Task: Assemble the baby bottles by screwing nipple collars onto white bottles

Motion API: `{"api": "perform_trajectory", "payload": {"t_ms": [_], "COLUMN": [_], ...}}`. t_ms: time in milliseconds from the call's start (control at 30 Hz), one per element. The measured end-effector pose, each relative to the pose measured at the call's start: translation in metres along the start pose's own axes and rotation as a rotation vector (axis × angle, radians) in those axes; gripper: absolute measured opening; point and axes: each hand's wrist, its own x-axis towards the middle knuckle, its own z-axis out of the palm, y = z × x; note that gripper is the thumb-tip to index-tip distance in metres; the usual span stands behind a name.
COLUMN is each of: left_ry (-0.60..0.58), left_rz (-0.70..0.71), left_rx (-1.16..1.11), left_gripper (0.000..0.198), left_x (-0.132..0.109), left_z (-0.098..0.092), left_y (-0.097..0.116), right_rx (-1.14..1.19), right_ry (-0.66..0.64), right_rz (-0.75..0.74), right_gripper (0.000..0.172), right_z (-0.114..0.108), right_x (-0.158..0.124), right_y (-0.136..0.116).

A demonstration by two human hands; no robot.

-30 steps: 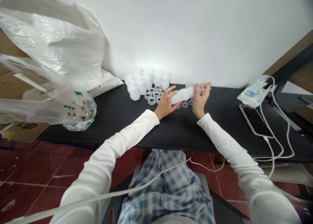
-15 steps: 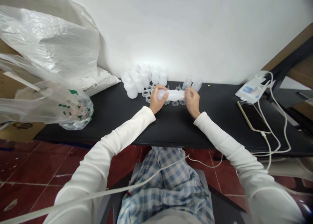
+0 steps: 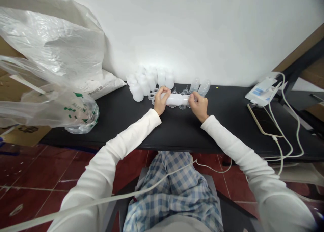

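A white plastic bottle [image 3: 177, 99] lies sideways between my two hands, just above the black table [image 3: 177, 130]. My left hand [image 3: 161, 102] is closed around its base end. My right hand [image 3: 198, 105] is closed on its neck end, fingers pinched there. Behind my hands stand several white bottles [image 3: 149, 80] in a cluster, with several clear rings [image 3: 152, 96] flat on the table in front of them. Two clear caps [image 3: 199, 86] lie just beyond my right hand.
Large plastic bags [image 3: 50, 63] and a white sack [image 3: 101, 85] crowd the table's left end. A phone [image 3: 263, 119], a white device [image 3: 262, 90] and white cables [image 3: 286, 124] lie at the right. A white wall stands right behind the table.
My left hand went from lying open on the bottle to gripping its base. Both hands drew the bottle left and level, and my right hand closed on its neck.
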Motion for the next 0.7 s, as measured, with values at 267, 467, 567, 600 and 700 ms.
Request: {"api": "perform_trajectory", "payload": {"t_ms": [267, 467, 567, 600, 700], "left_ry": [0.001, 0.002, 0.003, 0.005, 0.034], "left_rz": [0.078, 0.08, 0.08, 0.079, 0.043], "left_rx": [0.07, 0.082, 0.076, 0.076, 0.065], "left_gripper": [0.039, 0.04, 0.04, 0.04, 0.041], "left_x": [0.0, -0.001, 0.0, 0.0, 0.001], "left_z": [-0.001, -0.001, -0.001, -0.001, -0.002], "left_y": [-0.004, -0.005, -0.004, -0.004, -0.003], "right_rx": [0.035, 0.054, 0.062, 0.072, 0.13], "right_ry": [-0.104, -0.164, -0.172, -0.179, -0.214], "right_rz": [-0.002, -0.003, -0.002, 0.002, 0.007], "right_gripper": [0.046, 0.058, 0.061, 0.06, 0.054], "right_z": [0.0, -0.001, 0.0, 0.0, 0.001], "right_x": [0.002, 0.002, 0.002, 0.002, 0.004], "right_y": [0.009, 0.012, 0.014, 0.015, 0.019]}}
